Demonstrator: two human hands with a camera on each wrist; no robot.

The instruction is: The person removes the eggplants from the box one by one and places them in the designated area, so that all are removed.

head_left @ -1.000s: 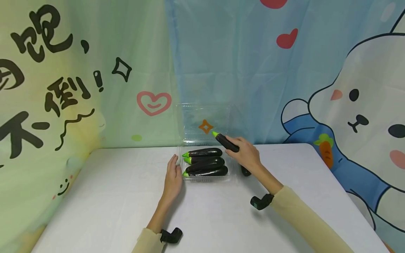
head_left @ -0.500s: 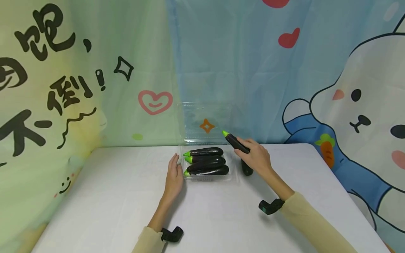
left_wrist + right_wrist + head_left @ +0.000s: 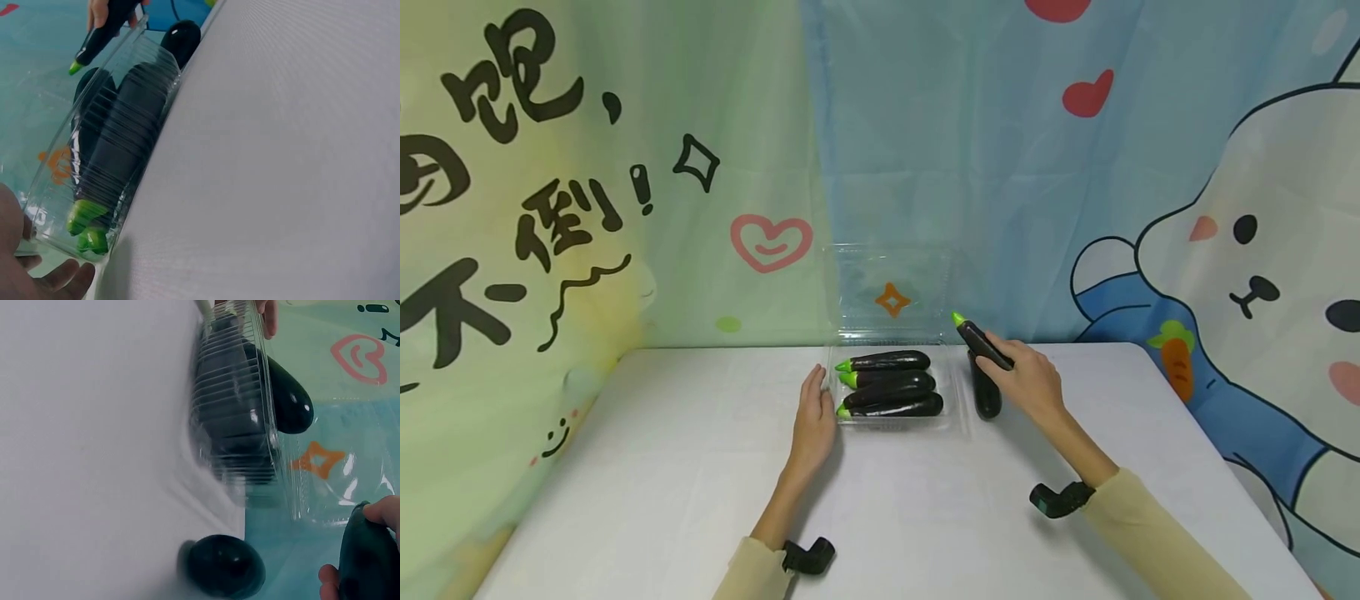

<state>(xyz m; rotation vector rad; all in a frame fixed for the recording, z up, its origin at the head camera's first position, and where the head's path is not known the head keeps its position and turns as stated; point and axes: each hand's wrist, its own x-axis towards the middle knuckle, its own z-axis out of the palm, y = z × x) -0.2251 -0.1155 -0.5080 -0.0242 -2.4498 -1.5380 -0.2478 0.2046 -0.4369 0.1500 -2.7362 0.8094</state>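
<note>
A clear plastic clamshell box stands on the white table, its lid raised behind it. Several dark eggplants with green stem ends lie stacked inside. My left hand rests against the box's left side, fingers straight; in the left wrist view its fingertips are at the box's end. Right of the box, my right hand grips an eggplant, held raised with the green tip pointing up and left. Below it, another eggplant lies on the table beside the box.
The white table ends at the back against a printed cloth backdrop. The raised lid stands close in front of that cloth. Each wrist carries a black camera mount.
My right hand has moved to the right with its eggplant, from over the box to above the eggplant on the table. The left hand stays at the box.
</note>
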